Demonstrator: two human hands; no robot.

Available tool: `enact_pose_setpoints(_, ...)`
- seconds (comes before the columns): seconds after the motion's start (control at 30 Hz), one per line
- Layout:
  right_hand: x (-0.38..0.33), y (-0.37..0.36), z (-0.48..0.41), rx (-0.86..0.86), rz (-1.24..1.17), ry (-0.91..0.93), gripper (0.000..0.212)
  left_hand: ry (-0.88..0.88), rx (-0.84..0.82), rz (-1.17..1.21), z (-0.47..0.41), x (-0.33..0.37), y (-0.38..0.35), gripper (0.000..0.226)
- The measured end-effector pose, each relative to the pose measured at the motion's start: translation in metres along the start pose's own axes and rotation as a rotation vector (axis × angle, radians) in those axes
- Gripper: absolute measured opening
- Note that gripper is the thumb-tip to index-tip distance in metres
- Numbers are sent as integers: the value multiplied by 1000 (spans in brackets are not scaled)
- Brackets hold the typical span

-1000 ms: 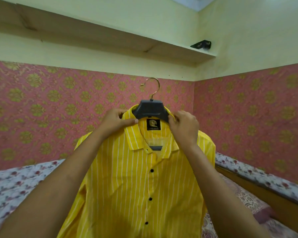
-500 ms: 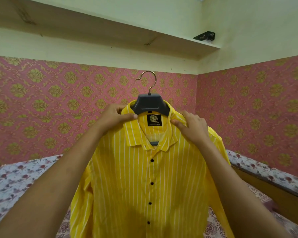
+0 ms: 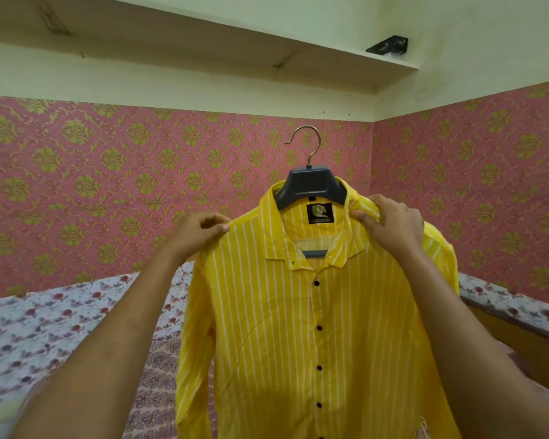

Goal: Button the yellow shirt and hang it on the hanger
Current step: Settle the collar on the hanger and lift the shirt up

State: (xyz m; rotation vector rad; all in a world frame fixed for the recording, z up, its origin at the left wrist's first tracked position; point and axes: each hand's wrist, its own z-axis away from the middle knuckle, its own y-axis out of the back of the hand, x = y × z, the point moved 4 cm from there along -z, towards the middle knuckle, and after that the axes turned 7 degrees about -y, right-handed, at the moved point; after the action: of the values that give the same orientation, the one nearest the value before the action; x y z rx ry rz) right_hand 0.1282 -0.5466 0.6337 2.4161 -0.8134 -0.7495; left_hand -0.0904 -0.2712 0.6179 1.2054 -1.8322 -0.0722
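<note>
You have the yellow shirt point(image 3: 298, 327) up in front of you, a little right of centre, its front facing you and the dark hanger point(image 3: 313, 182) already inside the neck. The weight is on your two hands, not on any rail: the metal hook point(image 3: 311, 144) stands free in the air against the far wall. Your left hand point(image 3: 200, 231) has its fingers curled in, thumb and fingertips pinching the cloth at the shoulder on the left. Your right hand point(image 3: 390, 226) is closed the same way on a fold at the shoulder on the right, just beside the collar point(image 3: 273, 236). Holding at both shoulders looks meant to spread the fabric along the hanger's arms and keep the shirt level. The black buttons point(image 3: 319, 327) down the front look fastened, with only the one at the collar open, so the buttoning seems done. Below and beyond lies the flowered bed point(image 3: 45, 327). A shelf point(image 3: 203, 49) runs along the far wall above, and nothing in view shows where the hook could catch.
</note>
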Motion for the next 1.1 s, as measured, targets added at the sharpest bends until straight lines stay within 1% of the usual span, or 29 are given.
enact_pose_setpoints(0.07,1,-2,4,-4,9,6,53,-17,11,-78,-1,-6,-6,8)
enact_pose_setpoints(0.13,4,-2,7,-12,8,5,58,-26,17,-160,-4,-10,-10,9)
enact_pose_setpoints(0.23,8,-3,9,-57,-41,-5,62,-43,91,-181,-9,-12,-7,10)
enact_pose_setpoints(0.27,9,-3,9,-73,-66,-11,62,-46,120,-241,-11,-12,-6,10)
enact_pose_setpoints(0.3,9,-5,9,-74,-84,-15,64,-44,124,-353,-13,-13,-6,10)
enact_pose_setpoints(0.33,10,-6,9,-72,-90,-25,66,-38,108,-458,-16,-12,-8,10)
enact_pose_setpoints(0.37,13,-8,10,-71,-89,-43,66,-24,76,-511,-18,-14,-11,11)
enact_pose_setpoints(0.4,17,-9,10,-70,-83,-71,62,-10,33,-485,-19,-16,-15,15)
enact_pose_setpoints(0.47,28,-11,11,-60,-74,-120,52,28,-62,-338,-16,-22,-19,24)
enact_pose_setpoints(0.53,37,-13,10,-64,-76,-147,49,68,-112,-269,-10,-31,-21,29)
enact_pose_setpoints(0.57,37,-13,9,-60,-80,-152,50,82,-96,-255,-7,-37,-21,30)
enact_pose_setpoints(0.67,32,-13,6,-48,-72,-147,54,135,40,-194,-2,-50,-20,24)
enact_pose_setpoints(0.83,31,-16,2,-55,-72,-126,52,192,46,-119,-2,-63,-26,21)
enact_pose_setpoints(0.93,31,-18,2,-67,-46,-137,54,166,68,-178,-1,-66,-28,11)
enact_pose_setpoints(1.0,33,-21,1,-63,-33,-159,51,112,145,-183,0,-63,-27,9)
enact_pose_setpoints(1.07,37,-21,1,-64,-33,-194,51,27,249,-144,0,-56,-21,7)
enact_pose_setpoints(1.1,39,-21,2,-71,-46,-208,52,-7,273,-121,1,-53,-15,6)
